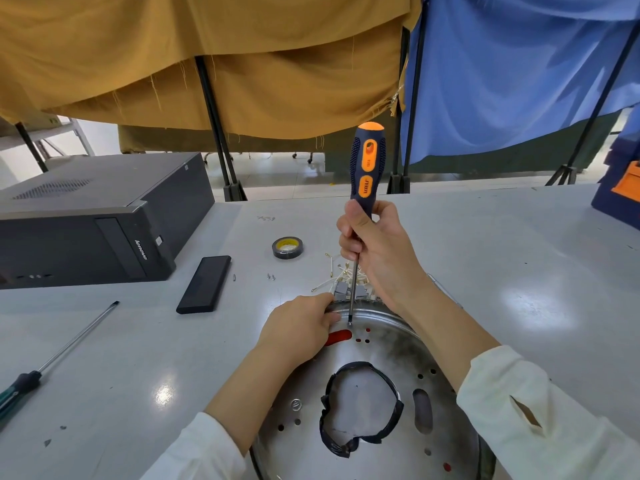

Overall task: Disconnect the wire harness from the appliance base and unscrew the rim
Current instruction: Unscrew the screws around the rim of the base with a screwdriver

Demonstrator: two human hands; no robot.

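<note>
Two hands are at work on the round silver sheet-metal appliance base (388, 386), which lies flat on the grey table (502, 258) at the 6 o'clock edge of the view, its raised rim (367, 311) curving across the far side. The right hand (379, 252) is closed around the lower part of the blue-and-orange-handled screwdriver (365, 168), holding it nearly upright so that its slim steel shaft drops to a point just inside the rim at the base's 12 o'clock. The left hand (301, 323) pinches the rim at about 11 o'clock, fingers curled over the edge, apparently steadying it. Thin pressed metal like this is probably light and stiff but springy, so it would likely slide or rock on the smooth table unless pinned; the rolled rim looks the safest place to grip, since the cut edges of the central opening, wrapped in ragged black tape (360, 410), may be sharp. The white wire harness with grey connector blocks (349, 287) sits just beyond the rim at 12 o'clock, soft and easily snagged, best taken by the blocks rather than the strands. Whether the tip is seated in a screw head is too small to tell, and the right hand hides part of the harness, so it is unclear whether any wires remain attached. The base's near edge is cut off by the frame, and both sleeves cover its flanks.
</note>
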